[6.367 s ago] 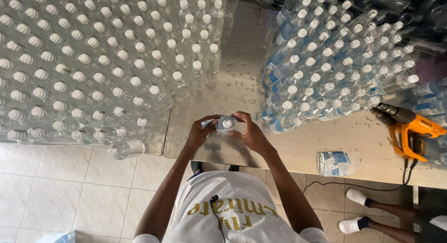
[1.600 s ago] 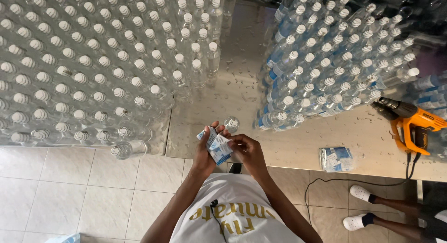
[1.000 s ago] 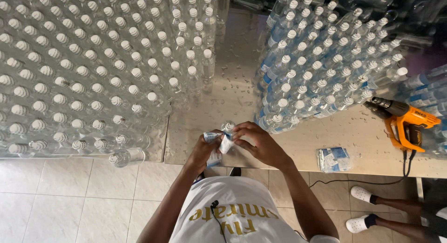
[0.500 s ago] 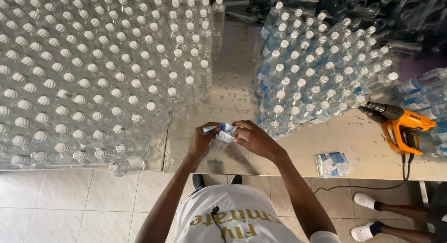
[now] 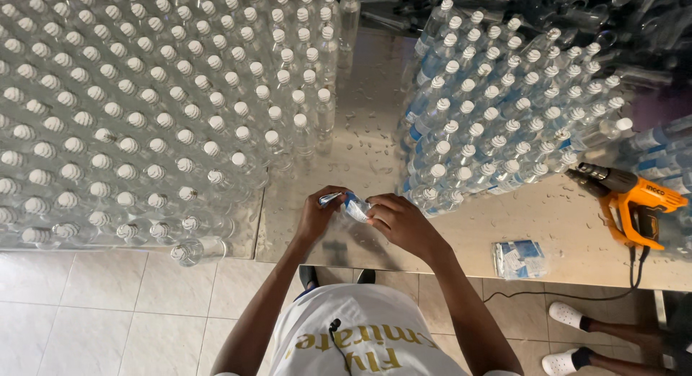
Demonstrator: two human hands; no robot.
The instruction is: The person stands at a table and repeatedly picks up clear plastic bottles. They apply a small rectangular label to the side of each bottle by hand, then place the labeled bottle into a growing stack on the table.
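I hold a clear plastic bottle with a blue and white label sleeve on it, lying sideways over the steel table. My left hand grips its left end. My right hand grips the labelled right part. To the left stands a big block of unlabelled bottles with white caps. To the right stands a block of bottles with blue labels.
An orange heat gun lies at the table's right, its cord hanging down. A stack of label sleeves lies near the front edge. One bottle lies tipped at the left front edge. Another person's feet in white slippers stand at lower right.
The bottle was held upright close to my body, then brought forward and turned sideways over the table. Both hands have stayed on it.
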